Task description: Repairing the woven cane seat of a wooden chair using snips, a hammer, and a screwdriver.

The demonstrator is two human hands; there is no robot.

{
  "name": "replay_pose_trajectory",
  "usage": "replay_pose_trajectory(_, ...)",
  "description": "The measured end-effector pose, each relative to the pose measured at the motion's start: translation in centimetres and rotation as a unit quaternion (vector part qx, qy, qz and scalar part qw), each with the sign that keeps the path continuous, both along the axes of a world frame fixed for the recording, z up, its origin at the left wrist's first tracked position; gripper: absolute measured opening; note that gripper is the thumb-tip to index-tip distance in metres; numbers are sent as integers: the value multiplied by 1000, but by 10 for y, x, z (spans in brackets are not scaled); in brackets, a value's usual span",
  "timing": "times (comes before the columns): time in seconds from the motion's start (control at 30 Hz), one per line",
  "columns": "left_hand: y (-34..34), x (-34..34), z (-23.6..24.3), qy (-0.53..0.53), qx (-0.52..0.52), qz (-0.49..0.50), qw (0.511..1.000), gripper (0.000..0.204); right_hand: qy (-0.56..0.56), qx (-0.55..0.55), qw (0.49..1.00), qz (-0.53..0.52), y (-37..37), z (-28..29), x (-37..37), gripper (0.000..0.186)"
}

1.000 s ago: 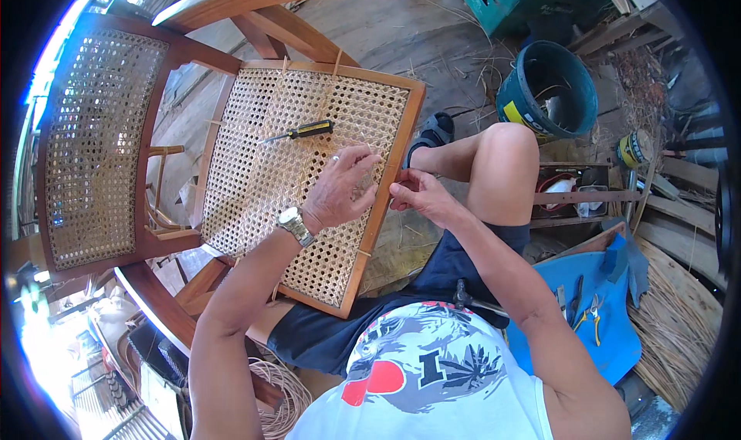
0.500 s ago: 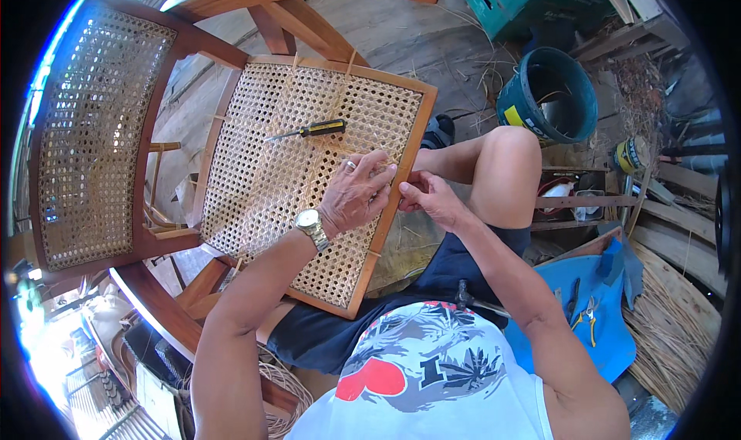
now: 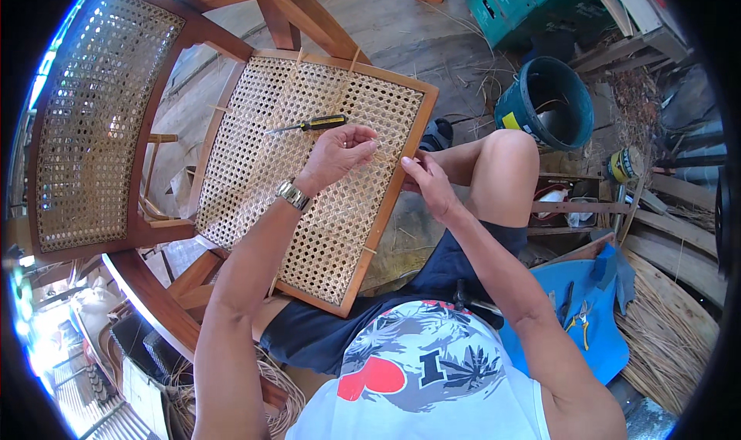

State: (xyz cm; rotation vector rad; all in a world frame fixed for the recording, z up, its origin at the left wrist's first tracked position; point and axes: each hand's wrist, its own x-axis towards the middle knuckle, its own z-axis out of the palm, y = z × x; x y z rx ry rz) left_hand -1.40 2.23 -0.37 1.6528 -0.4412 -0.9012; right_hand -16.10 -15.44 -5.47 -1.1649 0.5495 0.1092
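— Cane seat panel (image 3: 309,170) lies across my lap and the chair frame (image 3: 154,231), its wooden border tilted toward me. I am weaving at the right edge, about halfway down that rail

— What are your hands doing?

— My left hand (image 3: 340,153) hovers over the mesh with fingers curled together, pinching what looks like a thin cane strand (image 3: 384,157); the strand is too fine to see clearly. My right hand (image 3: 426,184) rests on the border rail, fingertips pressed at the edge, seemingly holding the same strand where it meets the wood

— And the screwdriver?

— Screwdriver (image 3: 309,125) lies loose on the weave, just beyond my left hand, untouched

— Which step is this, you reckon?

— Threading a strand at the border, I judge. The next move calls for keeping the strand taut and flat while guiding its end through a hole, without kinking it

— Anything else close by?

— Blue bucket (image 3: 549,104) beyond my knee, pliers (image 3: 579,320) on a blue sheet (image 3: 594,340) to my right
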Motion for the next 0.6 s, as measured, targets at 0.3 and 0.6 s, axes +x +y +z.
replay_pose_trajectory(0.3,-4,4,9,10,15,4,1000,29,-62,353,933,-15,-1,-17,21,78)
replay_pose_trajectory(0.6,0,-1,5,-1,15,14,1000,26,-142,443,885,-3,13,-43,29,89)
